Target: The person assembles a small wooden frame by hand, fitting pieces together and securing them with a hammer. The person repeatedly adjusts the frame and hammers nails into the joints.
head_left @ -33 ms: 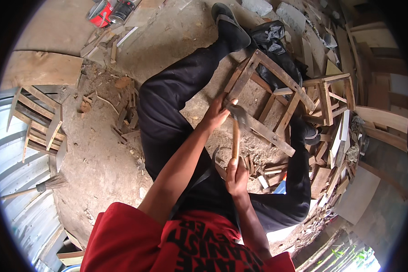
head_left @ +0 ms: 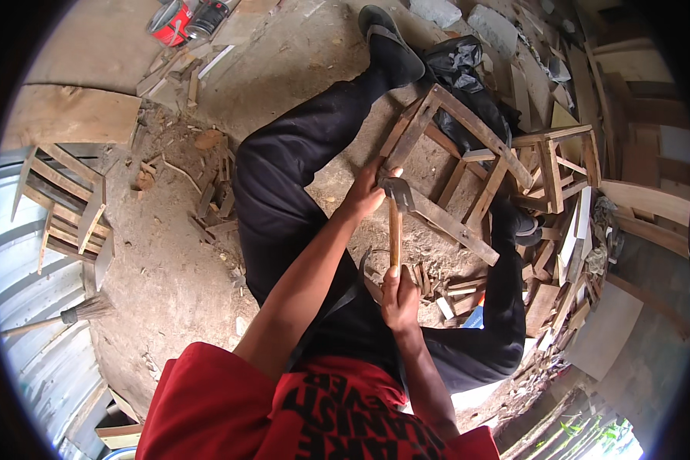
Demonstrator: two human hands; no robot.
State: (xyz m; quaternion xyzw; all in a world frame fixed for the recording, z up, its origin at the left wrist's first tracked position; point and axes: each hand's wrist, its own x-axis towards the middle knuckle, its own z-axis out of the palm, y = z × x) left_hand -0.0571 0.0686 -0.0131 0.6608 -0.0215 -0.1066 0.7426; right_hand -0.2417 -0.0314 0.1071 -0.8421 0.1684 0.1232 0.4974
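Note:
My right hand is closed round the wooden handle of a hammer. Its metal head lies beside my left hand, over the near left corner of a wooden frame. The fingers of my left hand are wrapped round that corner; whether they also pinch a nail is hidden. The frame is made of worn brown slats and leans between my legs, tilted. Just left of my right hand shows a dark curved piece, partly hidden.
Wood offcuts are heaped right of my right hand. A small wooden frame and a black plastic bag lie beyond. Slatted wooden pieces and a broom stand at left, a red can at far left.
The hammer head has shifted slightly left, closer to my left hand, and is less blurred. My left hand and the wooden frame have stayed in place.

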